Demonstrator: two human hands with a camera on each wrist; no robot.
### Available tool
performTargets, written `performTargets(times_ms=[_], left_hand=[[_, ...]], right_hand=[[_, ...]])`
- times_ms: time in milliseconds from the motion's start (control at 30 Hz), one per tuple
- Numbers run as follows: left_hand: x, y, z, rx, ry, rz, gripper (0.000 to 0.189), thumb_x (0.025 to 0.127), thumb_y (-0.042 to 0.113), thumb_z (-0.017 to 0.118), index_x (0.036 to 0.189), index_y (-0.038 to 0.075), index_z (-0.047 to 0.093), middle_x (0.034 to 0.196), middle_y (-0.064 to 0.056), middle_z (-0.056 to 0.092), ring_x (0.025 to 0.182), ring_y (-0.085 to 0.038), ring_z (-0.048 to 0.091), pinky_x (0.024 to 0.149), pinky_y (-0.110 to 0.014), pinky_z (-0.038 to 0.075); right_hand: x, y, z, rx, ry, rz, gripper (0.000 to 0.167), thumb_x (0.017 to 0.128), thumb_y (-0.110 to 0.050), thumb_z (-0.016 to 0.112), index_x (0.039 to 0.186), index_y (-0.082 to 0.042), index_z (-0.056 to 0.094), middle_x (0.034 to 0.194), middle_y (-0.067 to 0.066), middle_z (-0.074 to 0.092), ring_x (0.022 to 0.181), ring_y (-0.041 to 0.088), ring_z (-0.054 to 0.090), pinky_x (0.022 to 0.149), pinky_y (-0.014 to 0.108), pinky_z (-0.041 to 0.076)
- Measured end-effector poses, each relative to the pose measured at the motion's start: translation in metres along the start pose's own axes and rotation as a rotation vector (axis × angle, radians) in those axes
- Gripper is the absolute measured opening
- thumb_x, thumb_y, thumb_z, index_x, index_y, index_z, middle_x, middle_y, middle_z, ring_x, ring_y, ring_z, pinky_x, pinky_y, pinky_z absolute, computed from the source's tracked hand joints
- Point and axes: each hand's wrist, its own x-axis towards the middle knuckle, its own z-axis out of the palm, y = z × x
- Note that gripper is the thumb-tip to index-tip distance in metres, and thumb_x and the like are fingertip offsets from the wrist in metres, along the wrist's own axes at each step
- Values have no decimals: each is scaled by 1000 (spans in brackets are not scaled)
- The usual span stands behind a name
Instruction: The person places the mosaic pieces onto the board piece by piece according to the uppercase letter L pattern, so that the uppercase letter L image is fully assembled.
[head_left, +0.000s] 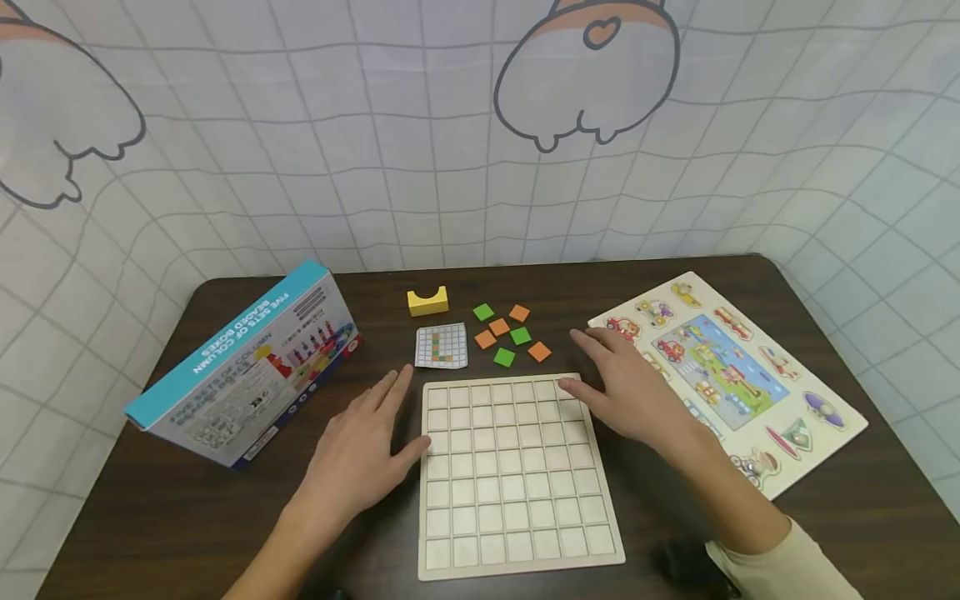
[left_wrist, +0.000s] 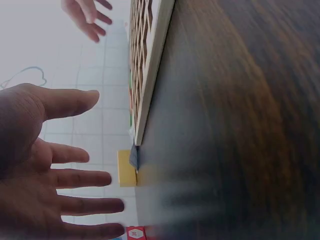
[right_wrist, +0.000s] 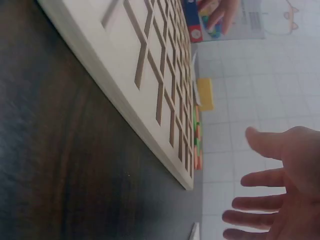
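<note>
Dark tabletop (head_left: 390, 546) shows in strips along both side edges of the gridded board (head_left: 513, 475), outstretched hands (head_left: 358, 450) (head_left: 628, 387) well apart.

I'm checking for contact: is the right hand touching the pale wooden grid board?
Apart: the right wrist view shows white gridded backdrop between the right hand and the pale wooden grid board.

We identify the grid board (head_left: 519, 477) as matt wood, the worktop (head_left: 150, 517) as wood-grained with a soft sheen, the pattern sheet (head_left: 441, 346) as creased paper, the backdrop (head_left: 420, 167) as wrinkled cloth.
</note>
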Motion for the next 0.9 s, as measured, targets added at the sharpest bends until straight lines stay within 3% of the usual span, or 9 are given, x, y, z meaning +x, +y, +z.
performTargets(times_ms=[167,267,367,600,733,900], left_hand=[[6,5,-2,-110,-4,5,86,93,37,77,163,9,34,153,-21,50,131,-45,58,107,-71,48],[10,8,-3,-169,-38,-48,80,92,34,78,158,7,41,144,-21,56,123,-40,62,106,-64,52],[15,10,-4,-200,-91,-125,73,92,34,79,153,7,49,132,-18,62,109,-33,64,94,-57,58],[22,9,-1,-320,-158,-209,66,90,23,79,148,7,53,109,-12,63,76,-21,62,62,-34,55],[26,8,1,-433,-197,-273,65,91,17,79,149,9,50,106,-12,60,57,-18,64,52,-30,56],[31,6,6,-551,-224,-325,69,89,11,79,150,9,47,108,-14,58,62,-20,66,52,-31,62]], right_hand=[[15,4,2,53,-34,-8,61,97,-27,74,148,-1,55,147,26,55,124,42,63,101,57,56],[27,7,5,99,-56,1,54,94,-23,76,141,-1,61,136,22,63,107,34,70,86,49,61],[39,10,7,144,-66,12,47,93,-20,77,134,0,66,121,17,71,96,27,70,79,42,60],[63,10,14,183,-102,67,38,90,-17,80,124,-2,71,105,13,70,92,24,67,80,40,58],[72,9,18,171,-120,105,36,89,-18,80,120,-3,71,105,13,68,90,23,66,78,38,56],[79,9,20,157,-135,139,33,89,-19,80,117,-3,71,102,12,68,87,22,64,78,38,56]])
